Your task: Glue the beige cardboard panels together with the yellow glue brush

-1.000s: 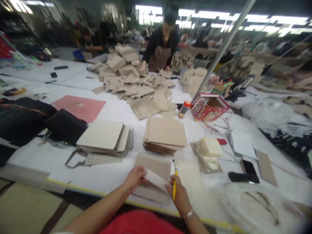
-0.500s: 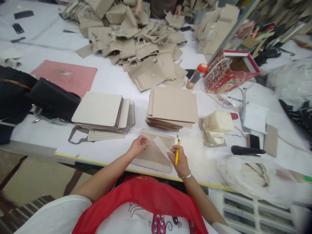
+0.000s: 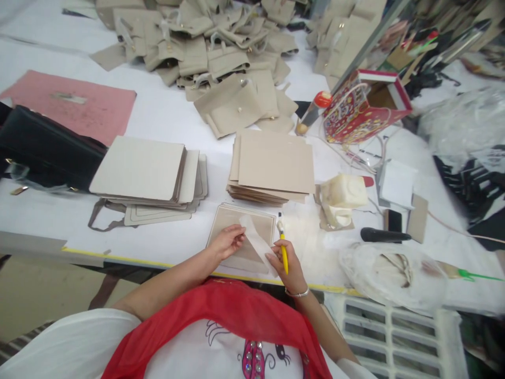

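A thin whitish strip [image 3: 256, 239] stretches slantwise between my two hands. My left hand [image 3: 229, 241] pinches its upper end. At the lower end my right hand [image 3: 290, 266] grips it with the fingertips, and a yellow-handled brush [image 3: 284, 255] is also tucked in that hand, bristles pointing away from me. Under the strip lies a flat beige panel [image 3: 221, 223] with a stitched border, near the table's front edge. Behind it stand a stack of pale rounded boards [image 3: 138, 168] on the left and a stack of beige sheets [image 3: 276, 163] on the right.
A cream-coloured glue container [image 3: 343, 192] stands to the right, near a black-handled tool [image 3: 384, 235] and a plastic-wrapped tub [image 3: 394, 273]. Beige bag pieces [image 3: 229, 63] heap up at the back. A black bag [image 3: 51, 152] and a pink sheet [image 3: 79, 105] lie left.
My left hand has moved right and taken hold of the strip's upper end, which was loose before. The right hand keeps the strip and brush. The view has shifted slightly.
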Demonstrator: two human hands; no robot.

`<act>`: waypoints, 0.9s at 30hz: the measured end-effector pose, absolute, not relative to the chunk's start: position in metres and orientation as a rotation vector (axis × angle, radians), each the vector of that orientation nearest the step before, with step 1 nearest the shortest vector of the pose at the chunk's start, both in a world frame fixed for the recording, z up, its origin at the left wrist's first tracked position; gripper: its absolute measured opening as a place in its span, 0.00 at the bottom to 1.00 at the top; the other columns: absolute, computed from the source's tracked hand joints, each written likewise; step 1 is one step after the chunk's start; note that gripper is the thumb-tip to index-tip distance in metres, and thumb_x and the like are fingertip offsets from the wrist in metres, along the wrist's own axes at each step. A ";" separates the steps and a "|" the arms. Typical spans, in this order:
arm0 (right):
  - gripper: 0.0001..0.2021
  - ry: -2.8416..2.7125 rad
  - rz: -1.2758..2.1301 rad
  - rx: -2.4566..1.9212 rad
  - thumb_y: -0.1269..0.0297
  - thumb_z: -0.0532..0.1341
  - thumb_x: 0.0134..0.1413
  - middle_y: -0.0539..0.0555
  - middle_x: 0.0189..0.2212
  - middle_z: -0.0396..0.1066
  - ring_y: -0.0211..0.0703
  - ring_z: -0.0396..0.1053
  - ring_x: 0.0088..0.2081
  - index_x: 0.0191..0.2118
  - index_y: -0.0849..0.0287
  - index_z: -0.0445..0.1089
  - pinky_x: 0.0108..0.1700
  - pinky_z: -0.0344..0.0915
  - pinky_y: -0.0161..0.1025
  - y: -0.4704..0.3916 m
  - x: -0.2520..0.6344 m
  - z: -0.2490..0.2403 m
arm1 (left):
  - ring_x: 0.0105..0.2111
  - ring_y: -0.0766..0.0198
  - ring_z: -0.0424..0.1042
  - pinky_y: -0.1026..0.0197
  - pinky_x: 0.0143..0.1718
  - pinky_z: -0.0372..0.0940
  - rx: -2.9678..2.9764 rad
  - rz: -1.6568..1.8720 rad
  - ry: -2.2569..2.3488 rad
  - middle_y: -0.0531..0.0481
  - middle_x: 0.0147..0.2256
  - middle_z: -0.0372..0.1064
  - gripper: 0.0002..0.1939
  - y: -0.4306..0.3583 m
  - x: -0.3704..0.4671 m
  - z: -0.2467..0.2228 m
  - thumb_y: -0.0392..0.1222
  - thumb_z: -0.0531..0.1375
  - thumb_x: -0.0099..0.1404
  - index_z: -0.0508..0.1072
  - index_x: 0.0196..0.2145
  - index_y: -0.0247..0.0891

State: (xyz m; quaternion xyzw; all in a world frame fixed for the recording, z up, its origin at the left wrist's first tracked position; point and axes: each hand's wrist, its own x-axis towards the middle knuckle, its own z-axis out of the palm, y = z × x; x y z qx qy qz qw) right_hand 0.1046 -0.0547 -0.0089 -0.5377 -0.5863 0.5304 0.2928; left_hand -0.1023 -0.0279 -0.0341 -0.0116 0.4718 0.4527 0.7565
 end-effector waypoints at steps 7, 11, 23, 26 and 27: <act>0.17 -1.717 1.488 -1.339 0.59 0.59 0.52 0.50 0.33 0.66 0.38 0.67 0.34 0.46 0.54 0.54 0.39 0.65 0.38 -0.037 0.092 -0.020 | 0.23 0.73 0.68 0.74 0.19 0.59 -0.008 1.148 1.053 0.58 0.22 0.64 0.15 -0.049 -0.152 -0.030 0.32 0.66 0.44 0.61 0.24 0.35; 0.19 -1.831 1.513 -1.334 0.59 0.60 0.51 0.51 0.34 0.66 0.39 0.67 0.36 0.47 0.54 0.54 0.40 0.65 0.39 -0.030 0.086 -0.020 | 0.21 0.73 0.67 0.73 0.19 0.61 0.117 1.149 1.141 0.58 0.22 0.65 0.15 -0.054 -0.166 -0.032 0.34 0.67 0.44 0.66 0.29 0.35; 0.21 -1.346 2.057 -1.024 0.55 0.64 0.45 0.47 0.30 0.66 0.34 0.63 0.28 0.43 0.51 0.57 0.29 0.60 0.32 -0.011 0.045 -0.013 | 0.47 0.58 0.65 0.54 0.49 0.62 1.688 0.806 1.426 0.42 0.46 0.66 0.10 -0.070 -0.175 -0.051 0.41 0.54 0.61 0.73 0.36 0.36; 0.22 -1.093 2.181 -0.938 0.57 0.66 0.41 0.45 0.27 0.64 0.34 0.63 0.27 0.41 0.51 0.57 0.29 0.61 0.33 -0.001 0.017 -0.025 | 0.49 0.56 0.63 0.51 0.52 0.60 2.012 0.649 1.409 0.40 0.48 0.65 0.14 -0.067 -0.163 -0.061 0.35 0.53 0.60 0.70 0.44 0.34; 0.22 -1.002 2.204 -0.933 0.58 0.66 0.40 0.44 0.26 0.63 0.34 0.63 0.27 0.41 0.51 0.57 0.30 0.62 0.33 0.002 0.012 -0.028 | 0.49 0.56 0.63 0.51 0.52 0.59 2.064 0.605 1.440 0.39 0.48 0.65 0.16 -0.065 -0.159 -0.065 0.33 0.52 0.60 0.69 0.46 0.33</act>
